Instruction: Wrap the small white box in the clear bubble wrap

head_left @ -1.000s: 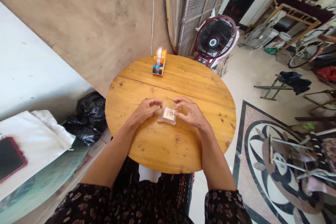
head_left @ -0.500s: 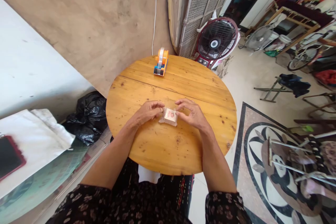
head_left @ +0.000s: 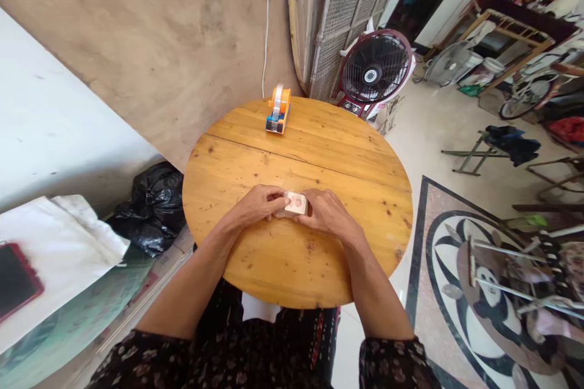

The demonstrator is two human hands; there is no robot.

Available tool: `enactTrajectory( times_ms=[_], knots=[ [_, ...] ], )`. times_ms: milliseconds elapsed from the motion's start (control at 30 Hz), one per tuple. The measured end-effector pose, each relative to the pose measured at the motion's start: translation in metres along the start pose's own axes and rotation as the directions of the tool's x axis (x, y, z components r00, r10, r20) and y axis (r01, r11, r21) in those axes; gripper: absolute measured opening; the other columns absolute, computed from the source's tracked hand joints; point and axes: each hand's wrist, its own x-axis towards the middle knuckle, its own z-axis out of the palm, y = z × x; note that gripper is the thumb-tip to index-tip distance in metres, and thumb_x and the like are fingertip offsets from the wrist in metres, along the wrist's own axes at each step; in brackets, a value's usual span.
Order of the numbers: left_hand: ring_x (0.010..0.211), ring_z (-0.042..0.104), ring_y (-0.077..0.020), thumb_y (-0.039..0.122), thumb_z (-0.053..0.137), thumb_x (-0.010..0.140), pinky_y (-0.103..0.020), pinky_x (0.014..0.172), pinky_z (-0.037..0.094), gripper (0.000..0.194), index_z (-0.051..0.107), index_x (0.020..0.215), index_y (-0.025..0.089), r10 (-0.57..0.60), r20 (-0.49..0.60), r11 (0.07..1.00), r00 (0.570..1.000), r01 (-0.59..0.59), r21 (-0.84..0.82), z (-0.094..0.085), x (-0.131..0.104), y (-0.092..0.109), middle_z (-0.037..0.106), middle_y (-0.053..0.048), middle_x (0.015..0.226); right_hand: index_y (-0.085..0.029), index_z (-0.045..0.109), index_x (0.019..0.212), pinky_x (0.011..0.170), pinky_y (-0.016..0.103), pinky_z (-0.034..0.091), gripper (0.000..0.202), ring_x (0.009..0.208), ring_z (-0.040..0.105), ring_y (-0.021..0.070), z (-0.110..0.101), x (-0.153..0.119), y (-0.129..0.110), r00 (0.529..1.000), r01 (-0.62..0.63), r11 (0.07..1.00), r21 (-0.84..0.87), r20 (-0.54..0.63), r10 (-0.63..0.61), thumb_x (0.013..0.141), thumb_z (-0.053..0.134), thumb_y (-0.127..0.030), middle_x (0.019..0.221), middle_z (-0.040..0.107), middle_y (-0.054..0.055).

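Note:
A small pale box with reddish print, in clear plastic wrap (head_left: 296, 202), is at the middle of the round wooden table (head_left: 292, 267). My left hand (head_left: 260, 203) grips its left end, thumb on the wrapped edge. From the other side my right hand (head_left: 328, 211) closes round the right end, its fingertips partly hidden behind the box. Toward the table's far edge stands an orange and blue tape dispenser (head_left: 278, 110) with a roll of clear tape.
A dark red fan (head_left: 375, 70) stands beyond the table's far right edge. Black plastic bags (head_left: 152, 206) lie to the left, near a white sheet (head_left: 59, 237). On the right are a folding stool (head_left: 483, 152) and a panda-patterned floor (head_left: 488, 292).
Both hands have closed in on the wrapped box from either side; earlier my right fingers were spread above it. The loose wrap at its ends is now mostly covered by my fingers.

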Motion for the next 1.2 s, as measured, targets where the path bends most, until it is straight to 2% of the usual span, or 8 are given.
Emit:
enactTrajectory(
  times_ms=[200, 267, 400, 600, 800, 1000, 1100, 1200],
  knots=[
    [0.05, 0.052, -0.0097, 0.04, 0.055, 0.083, -0.02, 0.047, 0.043, 0.031, 0.071, 0.093, 0.015, 0.008, -0.013, 1.0, 1.0, -0.008, -0.008, 0.002, -0.001, 0.003, 0.062, 0.0, 0.066, -0.018, 0.064, 0.094, 0.061, 0.028, 0.037, 0.026, 0.074, 0.062, 0.021, 0.001, 0.005, 0.004, 1.0, -0.012, 0.999, 0.047, 0.028, 0.011, 0.077, 0.066, -0.038, 0.087, 0.07, 0.007],
    [0.048, 0.051, -0.009, 0.041, 0.057, 0.082, -0.02, 0.047, 0.042, 0.034, 0.069, 0.094, 0.013, -0.018, -0.019, 0.999, 1.0, 0.018, -0.048, 0.003, 0.0, 0.003, 0.059, 0.001, 0.062, -0.019, 0.062, 0.105, 0.061, 0.028, 0.038, 0.039, 0.075, 0.062, 0.0212, -0.002, 0.003, 0.009, 0.999, -0.021, 0.995, 0.097, 0.046, 0.016, 0.074, 0.069, -0.041, 0.09, 0.07, 0.006],
    [0.048, 0.052, -0.0095, 0.044, 0.062, 0.078, -0.02, 0.045, 0.043, 0.046, 0.063, 0.109, 0.01, -0.057, -0.056, 0.991, 0.997, 0.05, -0.128, 0.003, 0.002, -0.001, 0.058, 0.001, 0.062, -0.018, 0.046, 0.135, 0.069, 0.03, 0.042, 0.077, 0.083, 0.064, 0.0238, -0.01, -0.011, 0.013, 0.993, -0.112, 0.983, 0.146, 0.06, 0.104, 0.069, 0.075, -0.044, 0.095, 0.071, 0.007],
    [0.047, 0.051, -0.0095, 0.044, 0.06, 0.079, -0.021, 0.044, 0.042, 0.05, 0.06, 0.116, 0.011, -0.042, -0.153, 0.995, 0.987, 0.028, -0.096, 0.009, -0.004, -0.001, 0.061, -0.001, 0.069, -0.019, 0.056, 0.119, 0.062, 0.025, 0.041, 0.05, 0.068, 0.06, 0.0145, 0.009, -0.026, 0.003, 0.985, -0.164, 0.914, 0.37, 0.009, 0.173, 0.073, 0.072, -0.032, 0.081, 0.067, -0.001],
    [0.058, 0.051, -0.0112, 0.038, 0.048, 0.086, -0.02, 0.051, 0.039, 0.032, 0.069, 0.089, 0.015, 0.17, -0.136, 0.984, 0.976, -0.161, 0.072, 0.02, -0.013, 0.005, 0.062, -0.001, 0.074, -0.017, 0.063, 0.096, 0.06, 0.023, 0.038, 0.022, 0.064, 0.053, 0.0127, 0.034, -0.024, -0.007, 0.963, -0.138, 0.891, 0.432, -0.153, 0.223, 0.076, 0.064, -0.026, 0.075, 0.063, -0.002],
    [0.053, 0.047, -0.0109, 0.038, 0.045, 0.087, -0.021, 0.05, 0.037, 0.034, 0.065, 0.074, 0.013, 0.18, -0.118, 0.98, 0.977, -0.167, 0.112, 0.02, -0.012, 0.004, 0.053, 0.001, 0.061, -0.016, 0.063, 0.09, 0.06, 0.024, 0.035, 0.016, 0.065, 0.051, 0.013, 0.034, -0.024, -0.014, 0.954, -0.135, 0.905, 0.403, -0.195, 0.23, 0.076, 0.064, -0.024, 0.075, 0.063, 0.0],
    [0.048, 0.046, -0.0102, 0.04, 0.046, 0.087, -0.021, 0.047, 0.037, 0.036, 0.069, 0.086, 0.013, 0.156, -0.129, 0.987, 0.979, -0.149, 0.061, 0.022, -0.011, -0.002, 0.054, 0.001, 0.059, -0.015, 0.063, 0.095, 0.061, 0.025, 0.037, 0.02, 0.066, 0.052, 0.0134, 0.037, -0.026, -0.015, 0.943, -0.112, 0.894, 0.435, -0.237, 0.234, 0.076, 0.063, -0.023, 0.077, 0.063, 0.001],
    [0.046, 0.047, -0.0096, 0.042, 0.054, 0.083, -0.021, 0.044, 0.039, 0.04, 0.069, 0.106, 0.012, 0.112, -0.259, 0.991, 0.959, -0.128, -0.049, 0.028, -0.011, -0.011, 0.061, 0.0, 0.064, -0.017, 0.06, 0.112, 0.065, 0.026, 0.042, 0.037, 0.069, 0.054, 0.0143, 0.047, -0.032, -0.013, 0.931, -0.059, 0.837, 0.544, -0.273, 0.243, 0.076, 0.064, -0.025, 0.081, 0.063, 0.001]
  ],
)
